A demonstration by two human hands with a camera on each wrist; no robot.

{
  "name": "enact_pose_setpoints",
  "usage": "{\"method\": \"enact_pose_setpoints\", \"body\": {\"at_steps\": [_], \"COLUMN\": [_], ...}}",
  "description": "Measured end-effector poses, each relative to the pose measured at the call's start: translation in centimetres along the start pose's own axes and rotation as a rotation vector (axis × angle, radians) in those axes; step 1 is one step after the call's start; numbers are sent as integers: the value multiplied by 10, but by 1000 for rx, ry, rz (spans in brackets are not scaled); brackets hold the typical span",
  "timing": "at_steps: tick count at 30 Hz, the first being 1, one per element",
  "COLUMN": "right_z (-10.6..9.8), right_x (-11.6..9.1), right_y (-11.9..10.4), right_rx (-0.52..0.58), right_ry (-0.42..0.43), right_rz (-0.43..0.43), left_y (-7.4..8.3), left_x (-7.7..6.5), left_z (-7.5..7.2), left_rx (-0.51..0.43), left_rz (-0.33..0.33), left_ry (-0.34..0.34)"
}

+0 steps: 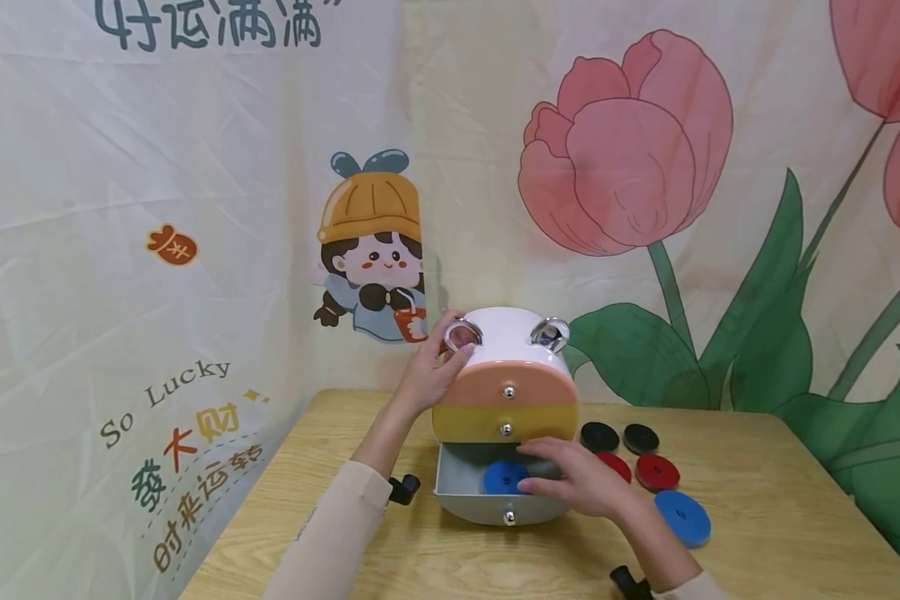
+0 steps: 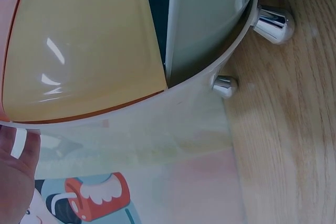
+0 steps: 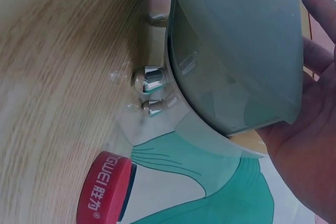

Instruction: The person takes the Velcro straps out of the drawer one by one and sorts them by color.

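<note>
A small drawer box (image 1: 507, 337) with a white rounded top and two silver ring ears stands on the table. Its lowest grey drawer (image 1: 457, 505) is pulled out; the orange and yellow drawers above are closed. Inside lies a blue disc-shaped roll (image 1: 501, 477). My left hand (image 1: 429, 371) holds the box's upper left side, thumb in front of the ear and fingers behind it. Over the drawer's right side, my right hand (image 1: 581, 479) has its fingers extended, thumb tip close to the blue roll; whether they touch is unclear. In the right wrist view the grey drawer (image 3: 241, 35) hides some fingertips.
Right of the box lie two black rolls (image 1: 641, 438), two red rolls (image 1: 657, 473) with white lettering on one edge, and another blue roll (image 1: 682, 518). Silver feet (image 2: 273, 24) support the box. A printed cloth (image 1: 480, 167) hangs behind the wooden table (image 1: 285, 500).
</note>
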State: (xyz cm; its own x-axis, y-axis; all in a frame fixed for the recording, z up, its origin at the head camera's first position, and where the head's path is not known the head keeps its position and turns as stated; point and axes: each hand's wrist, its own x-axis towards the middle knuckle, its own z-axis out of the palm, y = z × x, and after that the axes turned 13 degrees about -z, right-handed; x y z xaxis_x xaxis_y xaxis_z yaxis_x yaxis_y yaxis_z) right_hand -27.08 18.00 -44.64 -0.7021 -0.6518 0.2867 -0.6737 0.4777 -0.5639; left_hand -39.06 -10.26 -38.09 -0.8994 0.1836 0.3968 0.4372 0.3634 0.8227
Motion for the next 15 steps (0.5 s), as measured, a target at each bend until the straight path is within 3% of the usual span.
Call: {"method": "enact_pose_setpoints", "body": {"at_steps": [9, 15], "right_z": [4, 7], "right_x": [8, 16], "right_y": [8, 9], "right_rx": [-1, -42], "right_ry": [-21, -31], "right_rz": [-56, -37], "left_y": [2, 2], "left_x": [0, -1], "left_z": [0, 0], "left_rx": [17, 41], "left_rz": [-9, -6], "left_ry": [-1, 5]}}
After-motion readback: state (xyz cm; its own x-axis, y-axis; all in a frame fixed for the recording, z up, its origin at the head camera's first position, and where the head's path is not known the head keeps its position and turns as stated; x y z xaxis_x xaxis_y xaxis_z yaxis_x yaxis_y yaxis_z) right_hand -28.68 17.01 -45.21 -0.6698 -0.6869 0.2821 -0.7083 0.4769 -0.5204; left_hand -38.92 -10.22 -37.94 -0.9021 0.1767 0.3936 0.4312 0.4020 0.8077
